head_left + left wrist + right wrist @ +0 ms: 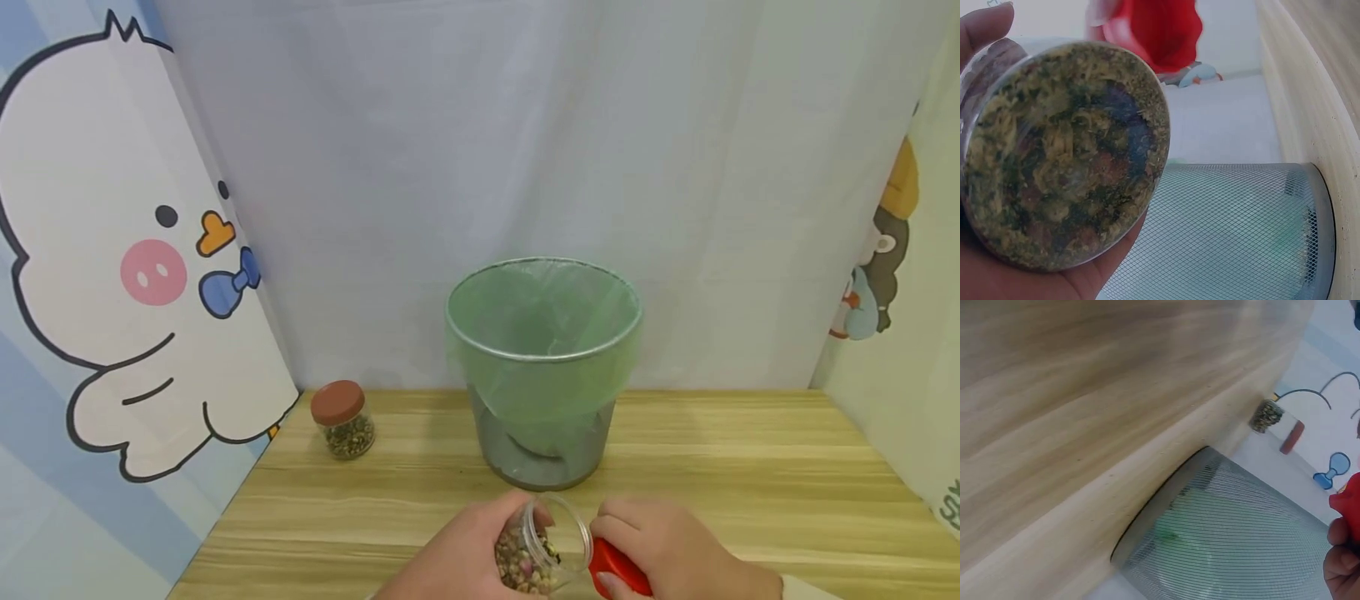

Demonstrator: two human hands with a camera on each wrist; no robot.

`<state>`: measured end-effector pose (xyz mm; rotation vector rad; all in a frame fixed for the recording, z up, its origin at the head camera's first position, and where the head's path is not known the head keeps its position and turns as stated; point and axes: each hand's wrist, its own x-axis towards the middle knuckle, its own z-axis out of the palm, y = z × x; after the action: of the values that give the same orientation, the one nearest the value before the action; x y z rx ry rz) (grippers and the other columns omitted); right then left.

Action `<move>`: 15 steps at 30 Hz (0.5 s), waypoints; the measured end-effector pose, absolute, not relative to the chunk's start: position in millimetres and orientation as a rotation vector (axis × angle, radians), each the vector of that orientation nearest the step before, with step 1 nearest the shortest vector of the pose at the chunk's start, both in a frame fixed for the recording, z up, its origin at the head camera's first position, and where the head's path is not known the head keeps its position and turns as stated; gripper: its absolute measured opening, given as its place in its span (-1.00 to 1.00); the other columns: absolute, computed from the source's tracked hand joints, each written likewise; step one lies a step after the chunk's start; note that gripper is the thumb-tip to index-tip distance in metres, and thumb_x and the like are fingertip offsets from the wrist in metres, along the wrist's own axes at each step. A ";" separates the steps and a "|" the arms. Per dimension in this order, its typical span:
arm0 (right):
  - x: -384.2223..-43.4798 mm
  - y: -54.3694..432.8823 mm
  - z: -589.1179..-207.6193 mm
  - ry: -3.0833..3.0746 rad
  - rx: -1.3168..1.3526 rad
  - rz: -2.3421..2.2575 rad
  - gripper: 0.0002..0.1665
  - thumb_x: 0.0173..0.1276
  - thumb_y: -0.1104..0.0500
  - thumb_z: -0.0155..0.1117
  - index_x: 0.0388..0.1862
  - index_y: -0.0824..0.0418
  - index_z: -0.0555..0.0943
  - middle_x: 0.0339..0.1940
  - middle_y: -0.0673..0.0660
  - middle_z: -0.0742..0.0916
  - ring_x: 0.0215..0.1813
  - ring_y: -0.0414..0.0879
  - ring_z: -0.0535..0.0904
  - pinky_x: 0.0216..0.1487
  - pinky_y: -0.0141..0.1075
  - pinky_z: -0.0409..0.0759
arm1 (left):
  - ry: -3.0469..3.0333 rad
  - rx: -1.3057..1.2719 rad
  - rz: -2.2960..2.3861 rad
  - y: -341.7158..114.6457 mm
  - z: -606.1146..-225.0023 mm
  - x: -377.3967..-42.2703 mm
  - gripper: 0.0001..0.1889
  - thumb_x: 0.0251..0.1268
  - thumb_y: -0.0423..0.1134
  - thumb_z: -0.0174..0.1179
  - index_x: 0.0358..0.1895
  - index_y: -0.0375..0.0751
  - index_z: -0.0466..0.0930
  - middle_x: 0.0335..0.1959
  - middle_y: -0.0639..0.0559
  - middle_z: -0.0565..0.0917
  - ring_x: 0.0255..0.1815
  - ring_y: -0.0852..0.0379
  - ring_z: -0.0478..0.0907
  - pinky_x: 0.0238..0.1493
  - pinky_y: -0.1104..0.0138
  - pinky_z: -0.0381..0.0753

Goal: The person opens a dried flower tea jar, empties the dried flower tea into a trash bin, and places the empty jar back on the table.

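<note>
My left hand (461, 554) grips a clear, lidless jar (517, 560), tilted with its mouth toward the right hand. Dried flower buds and leaves lie inside; through the jar's round base (1066, 156) the left wrist view shows a green and brown mix. My right hand (663, 542) holds a red lid (618, 568) beside the jar mouth. Its hollow side and scalloped edge show blurred in the left wrist view. Only part of the lid (1350, 503) and some fingers appear at the edge of the right wrist view.
A grey mesh waste bin (543, 454) lined with a green bag (540, 387) stands just beyond the hands. Back left on the wooden table (712, 450) is a second jar (348, 435) with a brownish-red lid. Printed curtains enclose the table's back and sides.
</note>
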<state>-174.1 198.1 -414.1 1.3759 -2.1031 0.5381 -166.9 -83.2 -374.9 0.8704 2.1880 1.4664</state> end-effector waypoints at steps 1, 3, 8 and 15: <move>-175.2 198.1 -417.0 -2.104 1.384 0.508 -0.76 0.29 0.03 0.39 -0.10 0.00 0.62 -0.24 -0.22 0.53 -0.36 -0.38 0.40 -0.32 -0.61 0.39 | 2.181 0.864 1.470 -83.4 -375.1 -167.2 -0.44 0.11 -0.01 0.57 0.17 0.10 0.55 -0.03 0.24 0.66 -0.03 0.29 0.62 0.03 0.39 0.59; -177.9 198.3 -422.4 -2.108 1.409 0.458 -0.79 0.31 0.00 0.39 -0.15 -0.03 0.59 -0.28 -0.23 0.49 -0.39 -0.40 0.33 -0.33 -0.61 0.32 | 2.182 0.865 1.466 -83.7 -375.8 -167.9 -0.44 0.12 -0.01 0.56 0.18 0.11 0.55 -0.02 0.25 0.66 -0.02 0.29 0.61 0.04 0.39 0.59; -183.6 201.9 -433.3 -2.209 1.447 0.287 -0.74 0.28 -0.06 0.47 -0.23 -0.08 0.54 -0.36 -0.25 0.40 -0.40 -0.42 0.25 -0.36 -0.59 0.23 | 2.156 0.816 1.468 -84.7 -376.3 -168.9 -0.44 0.15 -0.01 0.55 0.21 0.12 0.55 0.01 0.26 0.65 -0.01 0.28 0.61 0.03 0.38 0.60; -192.6 215.5 -444.5 -2.358 1.480 0.063 -0.73 0.40 -0.14 0.39 -0.25 -0.04 0.55 -0.39 -0.22 0.43 -0.41 -0.38 0.29 -0.42 -0.48 0.34 | 2.167 0.788 1.449 -84.2 -374.9 -168.7 -0.44 0.15 0.00 0.55 0.21 0.13 0.55 0.02 0.27 0.64 -0.01 0.28 0.61 0.01 0.38 0.60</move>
<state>-192.6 215.5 -444.5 1.4800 -2.3581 0.0634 -168.7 -84.2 -374.9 0.7877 2.1673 1.4492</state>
